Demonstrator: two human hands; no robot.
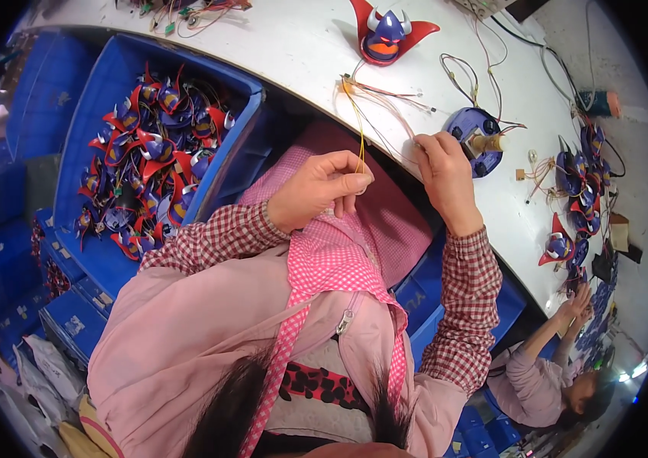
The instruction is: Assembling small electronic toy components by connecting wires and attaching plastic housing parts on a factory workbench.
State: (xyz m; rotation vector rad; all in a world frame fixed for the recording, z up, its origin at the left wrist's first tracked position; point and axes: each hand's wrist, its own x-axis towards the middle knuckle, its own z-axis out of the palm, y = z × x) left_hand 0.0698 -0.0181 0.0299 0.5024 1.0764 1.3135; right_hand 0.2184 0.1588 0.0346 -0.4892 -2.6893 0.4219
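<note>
My left hand is closed in a pinch on thin yellow wires, just off the table's near edge. These wires run up to a loose bundle of thin wires with small connectors on the white table. My right hand is at the edge, its thumb and forefinger pinched where pale wires from that bundle reach the fingertips. Beside it lies a round purple housing with a tan cylindrical part inside. Farther back stands a purple toy head with grey horns and a red collar.
A blue bin full of similar toy heads stands at the left. More toy heads and wires line the table's right side. At lower right, a co-worker reaches over the same table. Further wired parts lie at the far left.
</note>
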